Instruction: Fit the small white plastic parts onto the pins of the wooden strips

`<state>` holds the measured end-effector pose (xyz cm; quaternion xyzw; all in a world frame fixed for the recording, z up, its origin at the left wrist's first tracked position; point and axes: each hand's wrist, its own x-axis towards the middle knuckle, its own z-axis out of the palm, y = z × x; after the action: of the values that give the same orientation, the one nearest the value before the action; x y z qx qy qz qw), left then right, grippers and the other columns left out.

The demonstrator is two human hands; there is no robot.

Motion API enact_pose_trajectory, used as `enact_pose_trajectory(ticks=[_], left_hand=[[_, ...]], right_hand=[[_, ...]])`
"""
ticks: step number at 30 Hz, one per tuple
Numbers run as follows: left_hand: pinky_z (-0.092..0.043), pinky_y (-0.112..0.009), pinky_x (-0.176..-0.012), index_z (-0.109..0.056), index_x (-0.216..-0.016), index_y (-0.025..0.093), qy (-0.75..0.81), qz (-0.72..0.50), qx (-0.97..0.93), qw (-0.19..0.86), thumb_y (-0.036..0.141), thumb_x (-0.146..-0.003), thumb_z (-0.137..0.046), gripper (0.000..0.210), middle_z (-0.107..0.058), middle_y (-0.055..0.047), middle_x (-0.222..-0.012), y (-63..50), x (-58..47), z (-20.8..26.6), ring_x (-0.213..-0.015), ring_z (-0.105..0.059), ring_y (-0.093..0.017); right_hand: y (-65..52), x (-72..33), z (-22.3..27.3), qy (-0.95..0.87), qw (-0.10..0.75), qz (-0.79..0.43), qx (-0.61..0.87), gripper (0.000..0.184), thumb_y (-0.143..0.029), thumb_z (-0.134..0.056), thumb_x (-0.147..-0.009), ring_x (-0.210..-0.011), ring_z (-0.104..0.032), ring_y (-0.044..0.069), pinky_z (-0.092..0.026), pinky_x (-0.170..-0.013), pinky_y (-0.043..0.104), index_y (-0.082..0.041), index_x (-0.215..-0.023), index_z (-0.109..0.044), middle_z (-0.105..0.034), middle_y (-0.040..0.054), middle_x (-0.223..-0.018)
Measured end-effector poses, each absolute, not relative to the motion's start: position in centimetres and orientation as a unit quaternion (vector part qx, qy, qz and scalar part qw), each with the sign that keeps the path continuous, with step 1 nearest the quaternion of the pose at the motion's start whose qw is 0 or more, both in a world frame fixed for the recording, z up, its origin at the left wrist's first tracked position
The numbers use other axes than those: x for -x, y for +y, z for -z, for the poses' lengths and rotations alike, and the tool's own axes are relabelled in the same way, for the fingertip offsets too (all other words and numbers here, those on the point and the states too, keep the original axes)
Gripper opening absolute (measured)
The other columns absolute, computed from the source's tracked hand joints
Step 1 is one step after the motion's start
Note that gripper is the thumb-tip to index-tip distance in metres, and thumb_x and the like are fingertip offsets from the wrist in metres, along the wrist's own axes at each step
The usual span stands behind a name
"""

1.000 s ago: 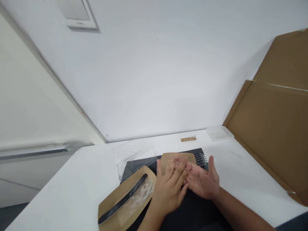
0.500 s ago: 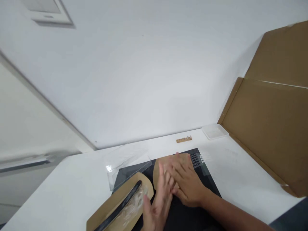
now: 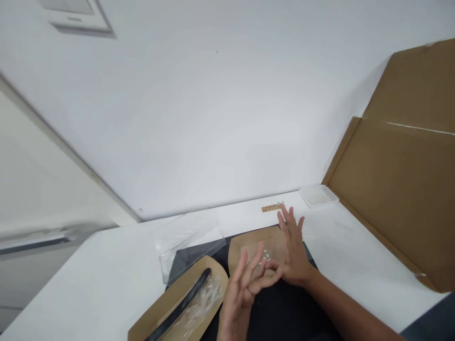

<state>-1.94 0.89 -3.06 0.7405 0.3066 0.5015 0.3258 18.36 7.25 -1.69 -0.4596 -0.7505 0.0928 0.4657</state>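
My left hand (image 3: 237,296) is raised with its palm turned up and inward, fingers apart. My right hand (image 3: 295,251) stands beside it, several fingers spread upward. Between them, the thumb-side fingers of both hands meet; nothing held there can be made out. Behind the hands lies a shallow brown paper tray (image 3: 241,246) with small white pieces (image 3: 265,255) in it. A second brown paper tray (image 3: 156,312), by my left hand, holds a long black curved tool (image 3: 183,303) and crumpled clear plastic (image 3: 204,303). Both trays rest on a black mat (image 3: 273,312).
A clear plastic lid-like box (image 3: 192,253) lies left of the trays on the white table (image 3: 85,284). A small strip with metal bits (image 3: 272,207) and a white shallow container (image 3: 318,196) sit near the wall. Cardboard (image 3: 394,189) stands at the right.
My hands were pressed together over the tray. They have parted, and the right fingers now spread upward. White pieces in the tray have come into view.
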Motion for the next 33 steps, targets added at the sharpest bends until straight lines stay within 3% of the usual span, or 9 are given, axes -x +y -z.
enact_pose_trajectory(ticks=[2, 4, 6, 8, 13, 18, 23, 29, 33], left_hand=[[-0.059, -0.059, -0.108, -0.021, -0.169, 0.035, 0.324, -0.544, -0.684, 0.361, 0.045, -0.114, -0.019, 0.056, -0.053, -0.018, -0.160, 0.9, 2.0, 2.8, -0.123, -0.073, -0.033], [-0.062, -0.055, -0.106, -0.042, -0.160, 0.033, 0.349, -0.578, -0.617, 0.404, 0.039, -0.115, -0.030, 0.047, -0.061, -0.016, -0.153, 1.1, 1.6, 2.8, -0.117, -0.076, -0.032], [-0.064, -0.050, -0.104, -0.046, -0.157, 0.030, 0.375, -0.599, -0.587, 0.396, 0.032, -0.114, -0.035, 0.044, -0.060, -0.017, -0.154, 1.5, 1.2, 2.8, -0.116, -0.077, -0.030], [-0.063, -0.047, -0.106, -0.044, -0.158, 0.029, 0.385, -0.615, -0.588, 0.359, 0.029, -0.114, -0.033, 0.045, -0.048, -0.017, -0.164, 1.9, 0.9, 2.6, -0.129, -0.070, -0.030], [-0.052, -0.054, -0.117, -0.045, -0.159, 0.025, 0.435, -0.570, -0.678, 0.163, 0.019, -0.111, -0.039, 0.049, -0.035, -0.016, -0.170, 2.4, 1.2, 1.9, -0.159, -0.034, -0.033], [-0.055, -0.051, -0.111, -0.063, -0.139, 0.024, 0.383, -0.532, -0.753, 0.067, 0.010, -0.101, -0.056, 0.041, -0.063, -0.014, -0.144, 2.8, 1.5, 1.8, -0.137, -0.060, -0.030], [-0.055, -0.048, -0.107, -0.066, -0.130, 0.022, 0.333, -0.535, -0.775, 0.048, 0.001, -0.097, -0.058, 0.040, -0.072, -0.011, -0.125, 3.1, 1.6, 2.1, -0.127, -0.064, -0.028], [-0.054, -0.050, -0.108, -0.061, -0.137, 0.025, 0.330, -0.499, -0.800, 0.039, 0.005, -0.102, -0.047, 0.043, -0.078, -0.008, -0.113, 3.4, 2.0, 3.8, -0.111, -0.073, -0.025], [-0.057, -0.052, -0.106, -0.036, -0.161, 0.022, 0.359, -0.541, -0.759, 0.060, 0.003, -0.103, -0.033, 0.062, -0.071, -0.016, -0.133, 4.0, 2.2, 4.9, -0.119, -0.071, -0.025]], right_hand=[[7.7, -19.1, 1.9, -0.733, 0.490, -0.067, 0.468, 0.100, -0.071, -0.070, -0.088, -0.164, -0.003, 0.048, 0.022, -0.120, 0.077, -0.036, -0.169, -0.022, -0.022, 0.0101, -0.176], [8.0, -19.8, 2.2, -0.718, 0.516, -0.042, 0.465, 0.072, -0.062, -0.077, -0.087, -0.161, -0.020, 0.046, 0.023, -0.122, 0.075, -0.040, -0.152, -0.053, -0.047, 0.0079, -0.159], [8.2, -20.2, 2.6, -0.719, 0.523, -0.037, 0.457, 0.032, -0.052, -0.078, -0.090, -0.151, -0.041, 0.041, 0.022, -0.125, 0.072, -0.043, -0.120, -0.075, -0.067, 0.0048, -0.127], [8.2, -20.3, 2.6, -0.738, 0.507, -0.053, 0.442, 0.006, -0.043, -0.076, -0.094, -0.133, -0.058, 0.035, 0.018, -0.128, 0.069, -0.043, -0.098, -0.080, -0.073, 0.0012, -0.098], [7.8, -19.6, 1.7, -0.791, 0.485, -0.048, 0.370, 0.010, -0.029, -0.073, -0.099, -0.109, -0.073, 0.024, -0.002, -0.134, 0.064, -0.038, -0.096, -0.079, -0.080, -0.0057, -0.085], [7.7, -19.3, 1.4, -0.809, 0.483, -0.046, 0.332, 0.022, -0.016, -0.060, -0.105, -0.105, -0.077, 0.018, -0.032, -0.127, 0.051, -0.031, -0.112, -0.074, -0.083, -0.0048, -0.093], [7.8, -19.6, 1.9, -0.810, 0.479, -0.043, 0.336, 0.048, -0.009, -0.043, -0.106, -0.114, -0.074, 0.020, -0.049, -0.112, 0.048, -0.032, -0.145, -0.058, -0.081, 0.0020, -0.119], [7.9, -20.0, 2.7, -0.830, 0.425, -0.064, 0.356, 0.079, -0.010, -0.038, -0.101, -0.143, -0.056, 0.027, -0.049, -0.115, 0.052, -0.026, -0.171, -0.006, -0.050, 0.0116, -0.163], [7.8, -20.1, 2.7, -0.805, 0.428, -0.081, 0.402, 0.090, -0.009, -0.039, -0.093, -0.156, -0.039, 0.030, -0.039, -0.125, 0.058, -0.024, -0.171, 0.005, -0.030, 0.0121, -0.174]])
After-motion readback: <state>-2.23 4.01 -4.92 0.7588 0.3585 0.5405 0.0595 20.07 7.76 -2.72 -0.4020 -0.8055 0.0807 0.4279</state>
